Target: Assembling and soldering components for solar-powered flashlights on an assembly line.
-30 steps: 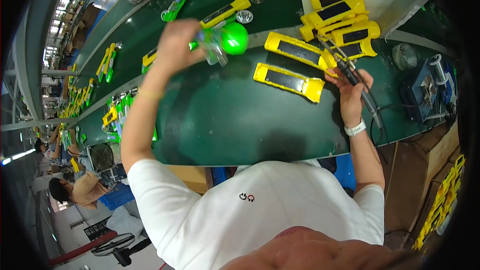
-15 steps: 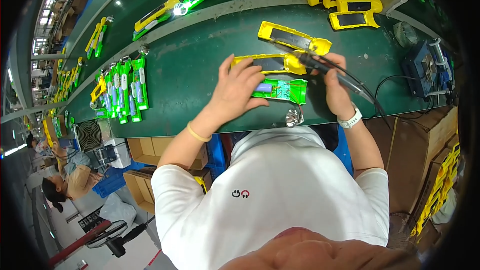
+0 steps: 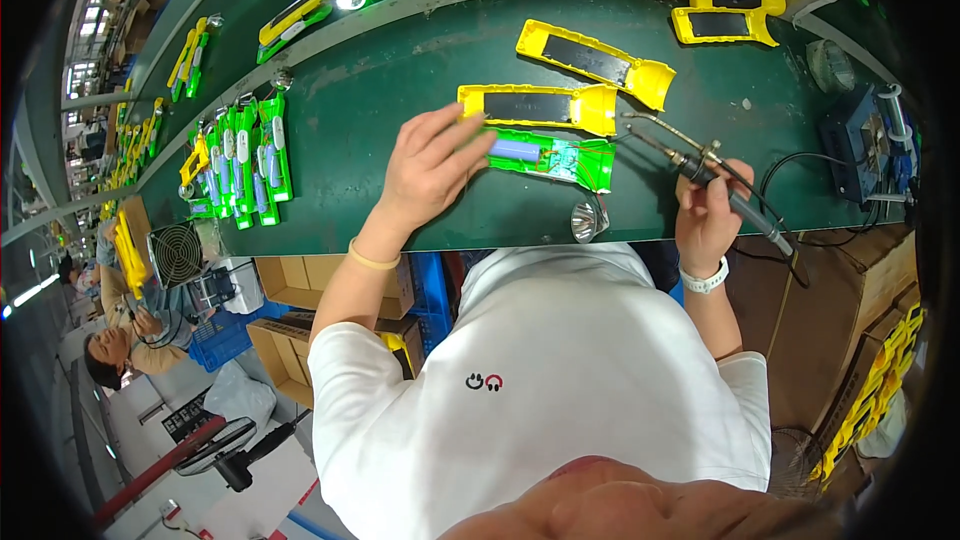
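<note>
In front of me on the green bench lies an open green flashlight half (image 3: 598, 178), with a purple battery cell (image 3: 516, 150), a small circuit board (image 3: 565, 156) and thin wires inside. A round silver reflector (image 3: 584, 223) hangs off its near right side on wires. My left hand (image 3: 425, 172) is open at the half's left end, fingers spread and slightly blurred; contact is unclear. My right hand (image 3: 704, 225) grips a soldering iron (image 3: 768, 224) with a thin metal tube alongside, tip pointing left. Beyond lie a yellow shell (image 3: 597, 110) and another yellow shell (image 3: 650, 82).
Several green halves with cells (image 3: 243, 155) lie grouped at the left. Yellow shells (image 3: 725, 26) are piled at the far right. A blue soldering station (image 3: 843, 145) stands right, its cable looping near my right hand. Past a metal rail (image 3: 440, 8) lie lit flashlights. Another person (image 3: 125, 325) sits far left.
My right hand has drawn the soldering iron back to the right, away from the yellow shell's end. My left hand has shifted left, uncovering more of the yellow shell. The view has shifted slightly.
</note>
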Demonstrator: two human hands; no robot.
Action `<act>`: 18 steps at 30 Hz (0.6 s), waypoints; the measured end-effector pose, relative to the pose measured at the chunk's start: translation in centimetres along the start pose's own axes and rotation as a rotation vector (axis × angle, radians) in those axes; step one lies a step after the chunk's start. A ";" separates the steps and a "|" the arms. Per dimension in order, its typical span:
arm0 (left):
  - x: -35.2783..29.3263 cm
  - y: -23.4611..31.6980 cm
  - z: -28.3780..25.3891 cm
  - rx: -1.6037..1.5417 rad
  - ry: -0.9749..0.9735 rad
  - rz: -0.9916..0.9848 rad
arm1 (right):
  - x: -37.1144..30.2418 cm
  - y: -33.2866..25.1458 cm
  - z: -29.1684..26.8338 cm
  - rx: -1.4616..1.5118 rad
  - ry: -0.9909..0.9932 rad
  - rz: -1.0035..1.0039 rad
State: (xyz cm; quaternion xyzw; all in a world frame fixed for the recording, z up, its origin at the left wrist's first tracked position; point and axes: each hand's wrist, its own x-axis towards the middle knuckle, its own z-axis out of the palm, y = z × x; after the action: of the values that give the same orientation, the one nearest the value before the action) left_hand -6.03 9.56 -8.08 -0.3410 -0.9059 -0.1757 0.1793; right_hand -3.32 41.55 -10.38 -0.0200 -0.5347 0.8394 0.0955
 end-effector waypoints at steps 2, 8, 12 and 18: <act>0.4 1.5 -0.8 -0.017 -0.038 -0.093 | -0.6 0.1 0.0 0.006 0.005 0.026; 1.5 4.7 -2.2 -0.358 -0.050 -0.254 | -0.9 0.3 0.1 0.025 0.010 0.065; 2.7 5.3 -0.8 -0.688 -0.029 -0.540 | -0.8 0.0 0.6 0.019 -0.038 0.102; 4.8 3.9 0.4 -0.226 -0.112 0.061 | -1.2 0.1 0.9 -0.076 -0.070 0.178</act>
State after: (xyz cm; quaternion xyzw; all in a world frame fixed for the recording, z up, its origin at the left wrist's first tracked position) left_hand -6.78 15.18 -5.58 -0.3955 -0.8783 -0.2517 0.0943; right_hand -2.27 40.54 -10.16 -0.0417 -0.5653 0.8239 0.0012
